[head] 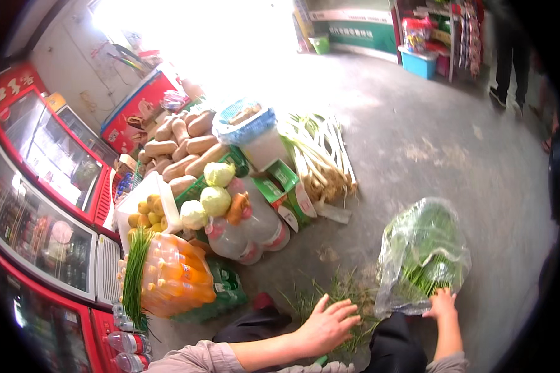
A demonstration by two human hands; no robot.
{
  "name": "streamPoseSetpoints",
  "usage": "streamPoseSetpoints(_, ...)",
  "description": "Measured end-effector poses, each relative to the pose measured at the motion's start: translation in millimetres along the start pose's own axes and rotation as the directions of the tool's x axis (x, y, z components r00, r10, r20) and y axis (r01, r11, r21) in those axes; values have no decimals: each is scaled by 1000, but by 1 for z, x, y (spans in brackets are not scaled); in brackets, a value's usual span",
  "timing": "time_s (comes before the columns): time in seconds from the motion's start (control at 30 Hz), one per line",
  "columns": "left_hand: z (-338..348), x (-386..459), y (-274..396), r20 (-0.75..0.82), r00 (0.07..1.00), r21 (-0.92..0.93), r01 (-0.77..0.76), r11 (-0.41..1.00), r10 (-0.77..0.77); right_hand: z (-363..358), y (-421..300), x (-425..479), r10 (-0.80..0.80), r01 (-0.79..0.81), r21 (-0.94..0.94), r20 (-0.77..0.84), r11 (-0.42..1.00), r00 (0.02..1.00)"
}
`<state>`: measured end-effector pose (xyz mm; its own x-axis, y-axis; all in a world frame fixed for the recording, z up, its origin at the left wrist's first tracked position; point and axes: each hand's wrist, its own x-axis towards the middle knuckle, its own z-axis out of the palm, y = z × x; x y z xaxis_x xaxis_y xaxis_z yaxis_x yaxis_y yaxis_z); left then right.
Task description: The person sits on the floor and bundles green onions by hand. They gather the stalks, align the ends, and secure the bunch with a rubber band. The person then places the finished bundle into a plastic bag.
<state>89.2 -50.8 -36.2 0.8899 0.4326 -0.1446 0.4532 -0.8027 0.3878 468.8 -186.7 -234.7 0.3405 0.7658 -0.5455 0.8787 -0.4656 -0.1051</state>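
Observation:
My left hand (329,324) hovers over loose thin green stalks (350,298) scattered on the floor between my legs. Its fingers are spread, and nothing is in them. At the right, a clear plastic bag (424,242) full of leafy greens lies on the concrete. My right hand (442,305) is at the near end of this bag, by the cut stems (427,275), with thumb and fingers apart. Whether its fingertips press on the plastic or the stems is not clear. To the left, a bundle of chives (137,275) lies on a shrink-wrapped pack of orange drink bottles (177,275).
Large empty-looking plastic bottles (256,228), cabbages (216,200), a green carton (284,196) and leeks (326,163) lie ahead. Butternut squash (182,149) pile up behind. Glass-door fridges (42,224) line the left. A person (511,60) stands at the far right.

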Motion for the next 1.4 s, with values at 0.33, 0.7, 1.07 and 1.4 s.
streamPoseSetpoints(0.33, 17, 3, -1, -16, 996, 39, -86, 996, 87, -10, -42, 21, -166, 234, 42, -586, 971, 793)
streamPoseSetpoints(0.7, -5, -6, 16, 26, 998, -69, -56, 996, 58, -24, -166, 37, -499, 428, 682, -106, 592, 860)
streamPoseSetpoints(1.07, -9, -13, 8, 93, 995, -91, -33, 995, 42, -14, -18, 74, 250, -264, 47, -512, 963, 822)
streamPoseSetpoints(1.4, -11, -12, 15, 136, 988, -82, -66, 994, 77, 4, -57, 7, -513, 502, -169, -28, 848, 858)
